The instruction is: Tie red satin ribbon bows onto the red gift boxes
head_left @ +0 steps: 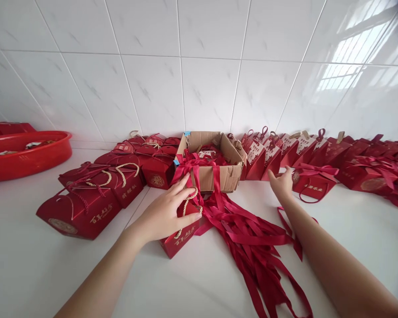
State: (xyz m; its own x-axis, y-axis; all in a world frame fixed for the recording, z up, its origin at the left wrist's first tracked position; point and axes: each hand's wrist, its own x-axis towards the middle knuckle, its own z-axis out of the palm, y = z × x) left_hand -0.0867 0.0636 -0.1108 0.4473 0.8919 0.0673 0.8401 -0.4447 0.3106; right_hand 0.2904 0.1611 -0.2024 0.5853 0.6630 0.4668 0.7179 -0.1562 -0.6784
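Laid left hand (167,217) over the gold rope handle (185,207) of a red box (181,241) and held right hand (281,182) open near a ribbon-tied box (313,182), beside crimson ribbons (248,234) draped from an open carton (215,177) across a white counter (172,287) below a tiled wall (207,88)

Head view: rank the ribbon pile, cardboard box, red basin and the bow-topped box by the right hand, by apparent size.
1. Ribbon pile
2. Cardboard box and red basin: unsure, basin cut off
3. Bow-topped box

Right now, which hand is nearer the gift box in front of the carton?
Left: the left hand lies over the gift box; the right hand is apart, off to its right.
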